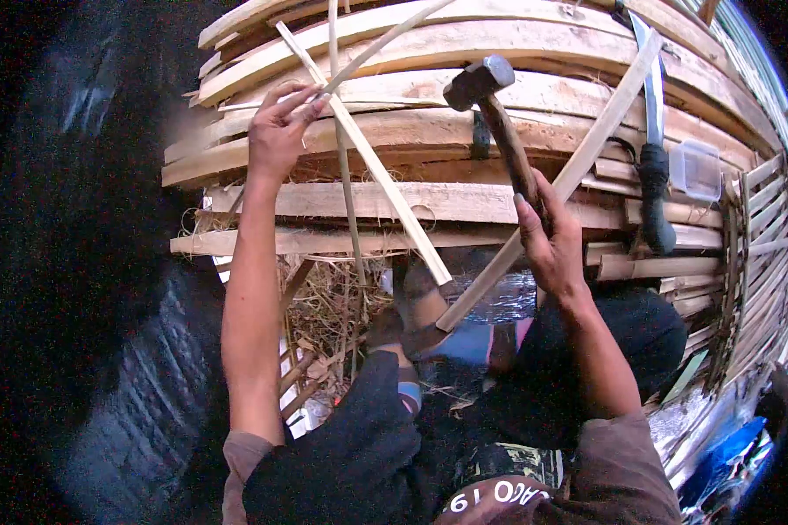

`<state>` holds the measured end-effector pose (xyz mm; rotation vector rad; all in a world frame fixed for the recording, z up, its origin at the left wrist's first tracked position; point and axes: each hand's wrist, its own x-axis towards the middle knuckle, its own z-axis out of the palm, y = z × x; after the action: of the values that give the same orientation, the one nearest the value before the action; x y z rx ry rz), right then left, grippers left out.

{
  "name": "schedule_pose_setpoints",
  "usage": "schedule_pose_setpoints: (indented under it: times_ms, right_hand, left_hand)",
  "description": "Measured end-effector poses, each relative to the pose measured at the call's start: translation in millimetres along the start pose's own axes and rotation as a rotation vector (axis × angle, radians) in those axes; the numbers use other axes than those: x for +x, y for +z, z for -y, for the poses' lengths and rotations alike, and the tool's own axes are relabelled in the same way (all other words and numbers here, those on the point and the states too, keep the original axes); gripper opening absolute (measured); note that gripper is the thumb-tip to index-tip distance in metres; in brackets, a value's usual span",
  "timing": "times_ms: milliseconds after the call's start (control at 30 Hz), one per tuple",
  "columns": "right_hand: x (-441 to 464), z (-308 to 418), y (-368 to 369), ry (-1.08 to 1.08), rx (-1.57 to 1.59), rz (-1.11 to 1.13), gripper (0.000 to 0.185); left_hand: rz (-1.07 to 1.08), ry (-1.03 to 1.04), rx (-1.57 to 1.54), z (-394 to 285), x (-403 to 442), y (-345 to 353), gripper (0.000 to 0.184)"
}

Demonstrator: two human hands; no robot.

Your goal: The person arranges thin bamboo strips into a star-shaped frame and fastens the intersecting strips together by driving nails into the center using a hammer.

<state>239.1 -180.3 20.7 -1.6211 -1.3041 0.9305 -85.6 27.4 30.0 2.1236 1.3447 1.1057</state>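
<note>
Brown shirt [617, 459] cloth lies nearest, short of the stacked planks [368, 201]. Right hand [552, 234] wraps a hammer [510, 131], head up above the planks. Left hand [284, 127], over the planks' left part, pinches a pale strip [381, 179] where a thin strip [376, 45] crosses it; a stray hammer swing might bruise it. Toward the planks' far right lies a bare-bladed knife [654, 131].

A platform of long pale planks [464, 201] spans the space. Left of the planks is dark, creased sheeting [131, 394], deep in shadow. Right of them stands a slatted panel [766, 254] (narrow strips, closely spaced), where the light is brighter. Below the planks, dry, straw-like litter [315, 302] covers the ground.
</note>
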Motion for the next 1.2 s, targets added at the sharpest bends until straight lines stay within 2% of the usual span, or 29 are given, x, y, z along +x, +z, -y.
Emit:
schedule_pose_setpoints:
  times_ms: [67,133,167,267,300,400,500,633,700,733,833,867,967,1000,1067,1200]
  right_hand:
    - [-0.3,-1.6,-0.6,-0.005,0.032,-0.018,0.041]
    - [0.0,-5.4,1.6,-0.067,0.037,-0.047,0.040]
    - [0.1,-8.3,4.0,-0.094,0.057,-0.069,0.039]
    - [1.8,-12.7,8.3,-0.160,0.042,-0.089,0.038]
    - [2.3,-12.3,8.6,-0.160,0.043,-0.089,0.038]
    - [2.0,-10.7,9.5,-0.188,0.034,-0.073,0.038]
    - [2.8,-7.9,8.7,-0.129,0.003,-0.038,0.037]
    - [4.0,-8.8,9.6,-0.151,0.000,-0.056,0.036]
    - [4.1,-12.0,10.7,-0.158,0.018,-0.057,0.036]
    - [4.6,-14.4,11.5,-0.184,0.008,-0.074,0.036]
    - [4.5,-13.3,12.0,-0.212,0.003,-0.091,0.037]
    - [4.0,-12.2,12.2,-0.211,0.005,-0.094,0.037]
    - [3.6,-7.0,8.4,-0.109,0.019,-0.025,0.037]
    - [3.7,-8.7,9.4,-0.113,0.020,-0.025,0.037]
    - [5.8,-14.6,12.9,-0.261,0.000,-0.096,0.037]
    - [3.9,-13.5,11.8,-0.202,-0.003,-0.064,0.037]
  left_hand:
    - [-0.042,0.020,-0.063,0.1,2.1,2.4,0.028]
    - [-0.029,-0.111,-0.040,2.2,5.6,-5.6,0.027]
    - [-0.021,-0.035,0.090,3.2,5.1,-7.1,0.026]
    - [0.032,-0.052,0.133,-11.4,0.3,-1.6,0.026]
    - [0.044,0.006,0.175,-14.9,-0.5,-0.3,0.027]
    - [0.033,0.055,0.096,-6.4,-1.7,7.0,0.026]
    - [0.040,-0.019,0.119,-7.2,-2.6,6.9,0.025]
    - [-0.033,0.003,0.055,0.8,-3.6,7.5,0.027]
    - [-0.122,-0.125,0.033,2.2,-5.2,3.8,0.029]
    - [-0.123,-0.123,0.034,1.5,-6.5,1.4,0.029]
    - [-0.240,-0.302,-0.175,2.8,-12.5,-8.1,0.030]
    - [-0.240,-0.300,-0.172,3.9,-14.0,-10.7,0.030]
    - [-0.236,-0.282,-0.065,-1.5,-15.6,-16.3,0.029]
    - [-0.216,-0.153,0.008,-4.2,-14.6,-14.7,0.028]
    - [-0.177,0.105,0.154,-9.1,-11.6,-8.9,0.026]
    - [0.009,0.071,0.183,-12.4,-9.8,3.7,0.024]
